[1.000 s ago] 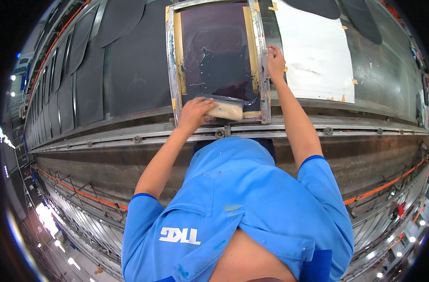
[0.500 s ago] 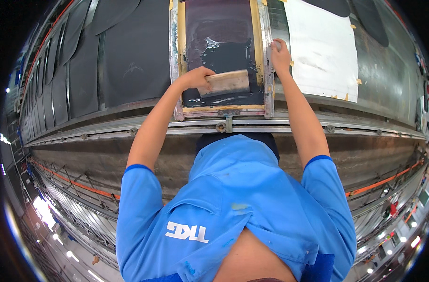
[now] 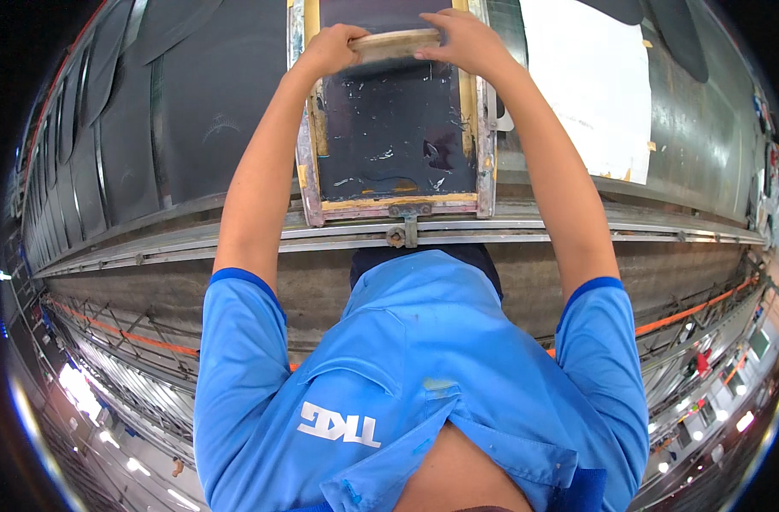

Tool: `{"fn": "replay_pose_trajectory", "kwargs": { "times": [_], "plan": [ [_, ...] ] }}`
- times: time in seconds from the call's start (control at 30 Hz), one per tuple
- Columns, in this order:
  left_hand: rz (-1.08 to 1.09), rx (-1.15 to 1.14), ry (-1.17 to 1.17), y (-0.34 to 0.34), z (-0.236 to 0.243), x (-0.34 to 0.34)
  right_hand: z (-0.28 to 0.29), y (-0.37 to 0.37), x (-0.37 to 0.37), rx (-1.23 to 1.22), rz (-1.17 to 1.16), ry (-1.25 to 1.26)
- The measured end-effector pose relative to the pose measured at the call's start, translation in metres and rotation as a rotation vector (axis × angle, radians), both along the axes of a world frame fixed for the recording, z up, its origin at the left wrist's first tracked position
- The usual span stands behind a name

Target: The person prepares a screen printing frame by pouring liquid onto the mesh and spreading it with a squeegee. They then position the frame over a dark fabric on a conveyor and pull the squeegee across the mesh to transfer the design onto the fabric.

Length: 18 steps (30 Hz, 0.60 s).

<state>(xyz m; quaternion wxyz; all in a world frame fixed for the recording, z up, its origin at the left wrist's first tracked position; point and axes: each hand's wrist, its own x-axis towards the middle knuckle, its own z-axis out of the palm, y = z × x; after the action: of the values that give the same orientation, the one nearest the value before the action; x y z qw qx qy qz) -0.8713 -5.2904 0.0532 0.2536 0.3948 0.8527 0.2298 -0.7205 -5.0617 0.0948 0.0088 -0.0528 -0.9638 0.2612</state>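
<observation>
Squeegee (image 3: 396, 44) was pinched at both ends by fingers of your left hand (image 3: 328, 49) and right hand (image 3: 473, 41); uneven pressure could've streaked the ink (image 3: 381, 119).

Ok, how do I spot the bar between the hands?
Find the frame above the blue shirt. Near the picture's top, the bar crosses the dark middle between the left hand and right hand. Unlike the yellow strips, it's pale, with a hand at each end.

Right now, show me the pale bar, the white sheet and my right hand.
Pale bar (image 3: 395, 46): head view, middle of its long face.
White sheet (image 3: 596, 90): head view, bare middle.
Right hand (image 3: 473, 43): head view, back of the hand.
</observation>
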Motion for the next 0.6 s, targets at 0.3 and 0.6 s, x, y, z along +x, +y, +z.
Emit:
{"fn": "replay_pose_trajectory", "kwargs": {
  "times": [0.3,0.6],
  "plan": [
    [0.046,0.229,0.333,-0.045,-0.025,0.134,-0.073,-0.051,0.105,-0.006,0.009,0.162],
    [0.021,0.172,0.234,-0.088,-0.007,0.182,-0.044,-0.085,0.161,-0.089,0.05,0.061]
  ]
}}
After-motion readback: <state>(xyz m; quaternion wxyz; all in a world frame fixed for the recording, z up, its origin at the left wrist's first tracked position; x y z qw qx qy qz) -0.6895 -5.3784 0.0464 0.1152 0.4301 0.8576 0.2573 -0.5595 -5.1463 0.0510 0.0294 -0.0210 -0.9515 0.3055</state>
